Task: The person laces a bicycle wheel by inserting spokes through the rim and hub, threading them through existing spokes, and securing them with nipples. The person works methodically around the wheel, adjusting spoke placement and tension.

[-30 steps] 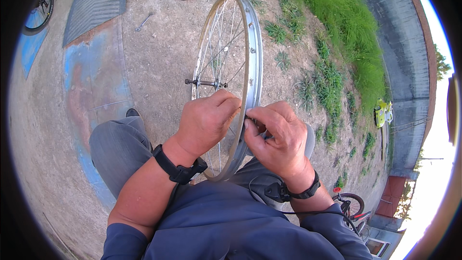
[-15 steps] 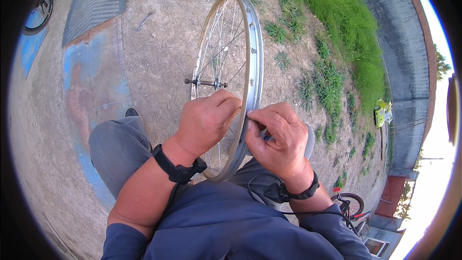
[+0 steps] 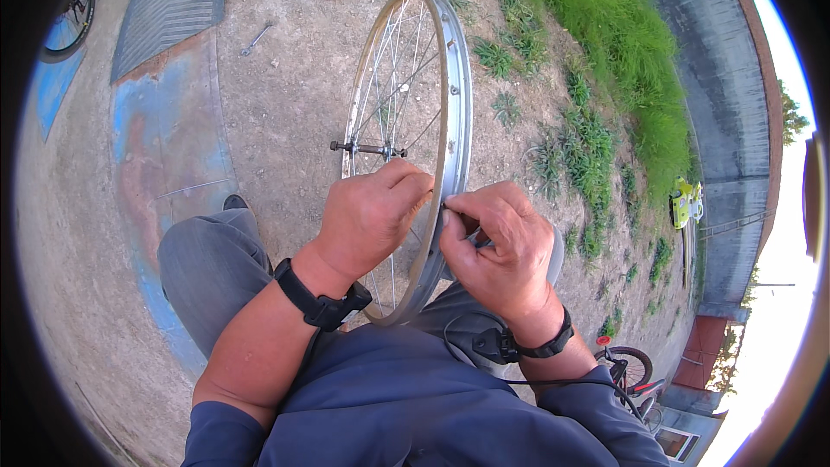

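Left hand (image 3: 367, 218) and right hand (image 3: 506, 251) pinch a silver spoked wheel (image 3: 458, 117); a steel wrench (image 3: 256, 40) lies near the edge of a grey corrugated sheet (image 3: 171, 9).

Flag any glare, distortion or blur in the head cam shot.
Head view: sky at the right blown out to white; head view: fisheye bows the grey wall, corners black; head view: bicycle wheel, left hand and right hand look fairly sharp, no obvious motion blur.
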Action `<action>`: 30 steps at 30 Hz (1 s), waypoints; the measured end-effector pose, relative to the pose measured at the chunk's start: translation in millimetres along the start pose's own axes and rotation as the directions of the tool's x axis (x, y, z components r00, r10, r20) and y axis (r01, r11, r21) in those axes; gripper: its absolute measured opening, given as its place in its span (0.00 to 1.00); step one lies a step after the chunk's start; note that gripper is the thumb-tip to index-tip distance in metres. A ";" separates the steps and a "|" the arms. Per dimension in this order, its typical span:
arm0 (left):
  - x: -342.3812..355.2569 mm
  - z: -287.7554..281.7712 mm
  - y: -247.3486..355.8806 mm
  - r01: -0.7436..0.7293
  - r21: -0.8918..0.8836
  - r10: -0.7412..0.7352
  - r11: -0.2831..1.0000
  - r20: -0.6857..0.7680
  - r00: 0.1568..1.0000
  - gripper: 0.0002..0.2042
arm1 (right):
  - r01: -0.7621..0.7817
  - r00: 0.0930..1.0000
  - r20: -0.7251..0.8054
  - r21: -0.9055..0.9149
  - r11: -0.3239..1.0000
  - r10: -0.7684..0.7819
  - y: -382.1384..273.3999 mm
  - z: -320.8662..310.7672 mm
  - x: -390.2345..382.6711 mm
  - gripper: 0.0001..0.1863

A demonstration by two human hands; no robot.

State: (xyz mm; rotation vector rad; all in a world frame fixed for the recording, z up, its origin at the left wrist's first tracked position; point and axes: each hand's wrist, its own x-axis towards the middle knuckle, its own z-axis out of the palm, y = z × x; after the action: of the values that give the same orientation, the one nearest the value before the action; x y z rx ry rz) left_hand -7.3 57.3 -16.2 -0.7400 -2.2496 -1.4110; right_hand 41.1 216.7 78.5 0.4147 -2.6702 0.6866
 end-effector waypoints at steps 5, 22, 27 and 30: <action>-0.5 0.7 -0.3 -0.002 -0.008 0.002 1.000 -0.002 1.000 0.06 | -0.019 1.000 0.006 -0.001 1.000 0.019 -0.9 -1.3 0.3 0.12; -1.7 1.4 -1.6 -0.008 -0.004 0.008 1.000 0.009 1.000 0.07 | -0.037 0.998 0.057 0.011 0.999 0.037 -1.5 -6.3 2.2 0.12; -1.4 1.3 -1.4 -0.016 -0.009 0.016 1.000 0.016 1.000 0.08 | -0.037 0.997 0.065 -0.005 0.999 0.037 -1.4 -6.5 2.2 0.12; -1.5 1.3 -1.7 -0.018 -0.011 0.019 1.000 0.018 1.000 0.08 | -0.040 0.997 0.070 -0.022 0.999 0.042 -2.2 -6.2 3.0 0.11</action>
State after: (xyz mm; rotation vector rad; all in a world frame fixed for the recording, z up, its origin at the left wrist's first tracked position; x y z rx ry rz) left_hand -7.2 57.6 -18.8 -0.7784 -2.2450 -1.4145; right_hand 40.9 217.5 85.7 0.3867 -2.7569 0.6675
